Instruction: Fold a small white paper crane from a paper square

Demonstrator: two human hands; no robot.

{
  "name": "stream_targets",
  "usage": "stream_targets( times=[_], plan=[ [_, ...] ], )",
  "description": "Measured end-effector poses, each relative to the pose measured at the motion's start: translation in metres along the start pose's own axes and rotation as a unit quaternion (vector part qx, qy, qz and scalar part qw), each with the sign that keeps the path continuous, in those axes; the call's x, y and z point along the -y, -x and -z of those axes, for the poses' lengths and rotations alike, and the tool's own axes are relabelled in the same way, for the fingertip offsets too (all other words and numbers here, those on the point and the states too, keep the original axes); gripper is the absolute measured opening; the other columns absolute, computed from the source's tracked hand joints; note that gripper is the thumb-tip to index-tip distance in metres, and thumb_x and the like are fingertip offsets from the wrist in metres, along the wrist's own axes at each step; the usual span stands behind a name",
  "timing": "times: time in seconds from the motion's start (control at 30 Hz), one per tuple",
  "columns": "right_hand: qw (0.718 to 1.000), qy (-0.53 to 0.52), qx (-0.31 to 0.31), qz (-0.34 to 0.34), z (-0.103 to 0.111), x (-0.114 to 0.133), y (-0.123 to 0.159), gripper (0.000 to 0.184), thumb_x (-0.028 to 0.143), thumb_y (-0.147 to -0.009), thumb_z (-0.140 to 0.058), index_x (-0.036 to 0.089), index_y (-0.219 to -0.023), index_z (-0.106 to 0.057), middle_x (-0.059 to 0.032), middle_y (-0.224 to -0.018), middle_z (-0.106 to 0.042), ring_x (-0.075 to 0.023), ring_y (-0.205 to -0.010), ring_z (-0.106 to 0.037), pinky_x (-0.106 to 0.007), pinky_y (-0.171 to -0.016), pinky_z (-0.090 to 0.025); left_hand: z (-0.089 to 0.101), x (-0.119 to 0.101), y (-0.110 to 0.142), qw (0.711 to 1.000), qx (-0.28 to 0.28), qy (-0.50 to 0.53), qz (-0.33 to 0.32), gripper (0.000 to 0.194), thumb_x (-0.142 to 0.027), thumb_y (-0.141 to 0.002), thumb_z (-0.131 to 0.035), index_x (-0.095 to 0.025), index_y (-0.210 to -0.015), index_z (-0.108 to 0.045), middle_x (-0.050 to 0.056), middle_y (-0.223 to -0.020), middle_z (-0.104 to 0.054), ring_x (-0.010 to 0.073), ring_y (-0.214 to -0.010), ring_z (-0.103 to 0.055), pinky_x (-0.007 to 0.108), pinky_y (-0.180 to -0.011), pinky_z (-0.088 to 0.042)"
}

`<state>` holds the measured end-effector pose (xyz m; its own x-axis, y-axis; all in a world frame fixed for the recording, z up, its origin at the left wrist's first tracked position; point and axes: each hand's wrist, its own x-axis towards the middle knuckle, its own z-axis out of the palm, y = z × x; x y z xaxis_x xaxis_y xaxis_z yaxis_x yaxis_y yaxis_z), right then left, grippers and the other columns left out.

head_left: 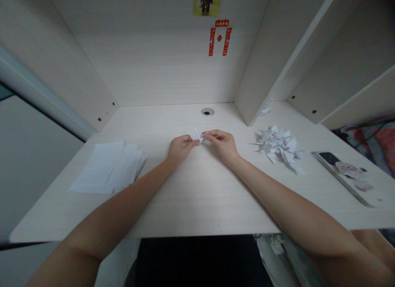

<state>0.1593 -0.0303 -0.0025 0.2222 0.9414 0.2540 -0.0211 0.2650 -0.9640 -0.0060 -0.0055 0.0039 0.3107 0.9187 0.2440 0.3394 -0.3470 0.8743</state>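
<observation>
A small piece of white folded paper point(195, 134) is held between my two hands, just above the middle of the desk. My left hand point(180, 148) pinches its lower left part between thumb and fingers. On the other side, the fingertips of my right hand point(224, 145) are closed at the paper's narrow right end. My fingers partly cover the paper, so its full shape is hidden. To the right lies a heap of white folded papers point(279, 143) with many sharp points, resembling paper cranes. A spread stack of flat white paper sheets point(105, 165) rests left of my left forearm.
A phone point(345, 176) with stickers on its back lies at the right. Behind the heap stands a vertical divider panel point(262, 68), with a white paper scrap point(265, 110) by its base. A round cable hole point(207, 112) sits near the back wall.
</observation>
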Motion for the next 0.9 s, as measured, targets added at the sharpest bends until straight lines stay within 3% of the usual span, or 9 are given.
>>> stream_targets(
  times=[0.5, 0.73, 0.9],
  plan=[
    [0.999, 0.021, -0.020, -0.020, -0.0001, -0.0050, -0.0002, 0.025, 0.043, -0.062, -0.075, 0.020, -0.071, -0.074, -0.0053, -0.078, -0.074, -0.0176, -0.069, -0.065, -0.031, -0.068, -0.047, 0.0013, 0.0000, 0.0015, 0.996, -0.012, -0.084, -0.035, 0.022, -0.042, -0.077, -0.063, -0.022, -0.081, -0.073, 0.002, -0.086, -0.075, 0.0183, -0.078, -0.067, 0.030, -0.079, -0.048],
    [0.999, 0.008, -0.033, -0.031, -0.0001, -0.0033, -0.0002, 0.027, 0.045, -0.061, -0.076, 0.019, -0.070, -0.073, -0.0044, -0.077, -0.073, -0.0167, -0.070, -0.063, -0.030, -0.067, -0.046, -0.0001, -0.0038, 0.0028, 0.999, 0.005, -0.045, -0.029, 0.028, -0.046, -0.074, -0.065, -0.020, -0.081, -0.072, 0.001, -0.086, -0.074, 0.0199, -0.085, -0.067, 0.030, -0.082, -0.048],
    [1.000, 0.013, -0.005, -0.005, 0.0010, -0.0046, -0.0009, 0.028, 0.046, -0.068, -0.071, 0.020, -0.077, -0.072, -0.0047, -0.083, -0.073, -0.0177, -0.077, -0.063, -0.031, -0.072, -0.046, -0.0005, 0.0008, 0.0003, 1.000, 0.008, -0.001, -0.006, 0.028, -0.046, -0.076, -0.063, -0.019, -0.080, -0.072, 0.001, -0.084, -0.074, 0.0191, -0.083, -0.066, 0.030, -0.081, -0.048]
  ],
)
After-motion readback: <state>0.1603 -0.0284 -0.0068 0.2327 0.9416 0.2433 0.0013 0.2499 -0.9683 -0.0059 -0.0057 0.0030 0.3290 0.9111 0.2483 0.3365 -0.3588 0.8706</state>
